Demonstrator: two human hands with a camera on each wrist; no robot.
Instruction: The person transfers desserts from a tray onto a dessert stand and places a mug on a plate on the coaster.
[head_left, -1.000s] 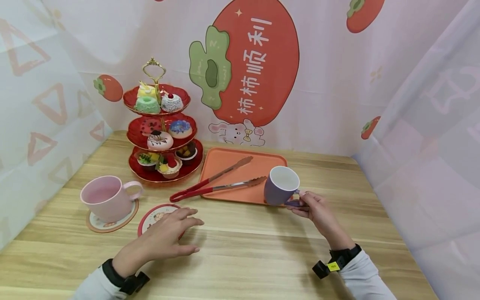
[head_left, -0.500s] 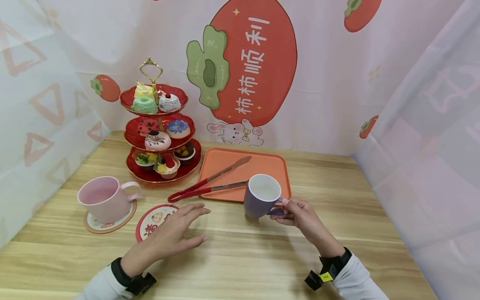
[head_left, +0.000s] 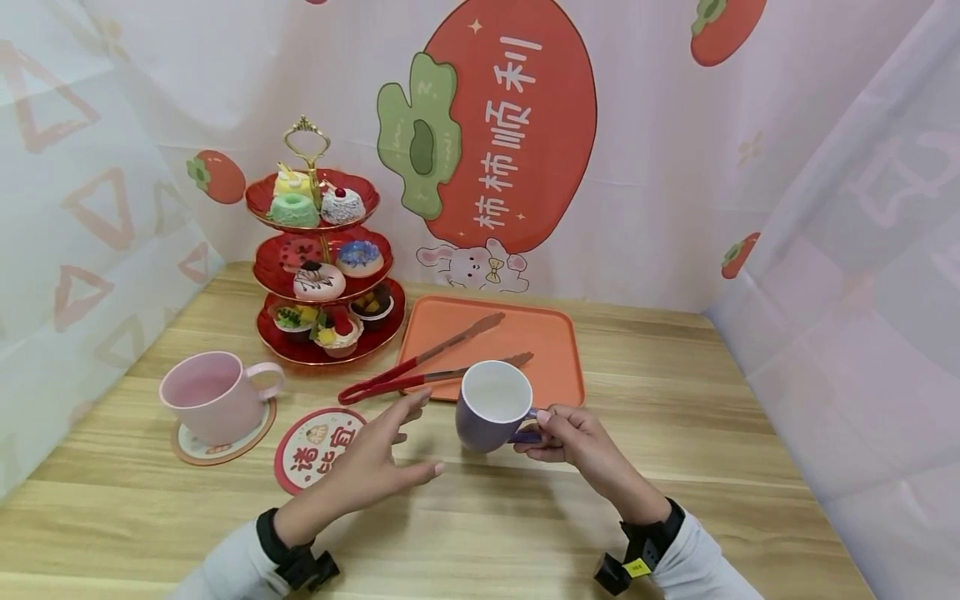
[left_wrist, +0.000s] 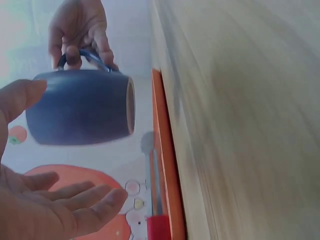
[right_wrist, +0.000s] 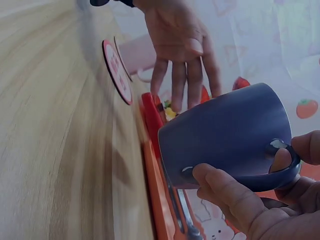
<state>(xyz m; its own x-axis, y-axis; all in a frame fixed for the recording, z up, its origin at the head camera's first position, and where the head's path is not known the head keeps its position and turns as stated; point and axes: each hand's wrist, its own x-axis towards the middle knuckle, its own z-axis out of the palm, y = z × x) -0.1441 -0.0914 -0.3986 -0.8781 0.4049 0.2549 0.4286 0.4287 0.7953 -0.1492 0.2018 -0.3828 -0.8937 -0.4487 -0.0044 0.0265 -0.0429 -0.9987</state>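
My right hand (head_left: pixel 581 446) grips the handle of a purple-blue mug (head_left: pixel 483 421). The mug is off the table, in front of the orange tray, and its inside looks pale in the head view. To its left, my left hand (head_left: pixel 367 471) is spread with thumb and fingers apart, facing the mug (left_wrist: pixel 82 107); a gap shows between them. Beneath and beside the left wrist lies a round red-rimmed coaster (head_left: pixel 303 454), partly covered by that hand. In the right wrist view, the right fingers (right_wrist: pixel 235 200) curl through and around the handle.
A pink mug (head_left: pixel 217 408) stands on another coaster (head_left: pixel 187 450) at the left. Red-handled tongs (head_left: pixel 382 385) lie partly across the orange tray (head_left: pixel 562 350). Behind them at left rises a three-tier red stand (head_left: pixel 330 354) with cakes, donuts and tarts.
My right hand has carried the mug leftward and nearer to me, away from the tray's right corner. My left hand has shifted right toward it, uncovering more of the red-rimmed coaster.
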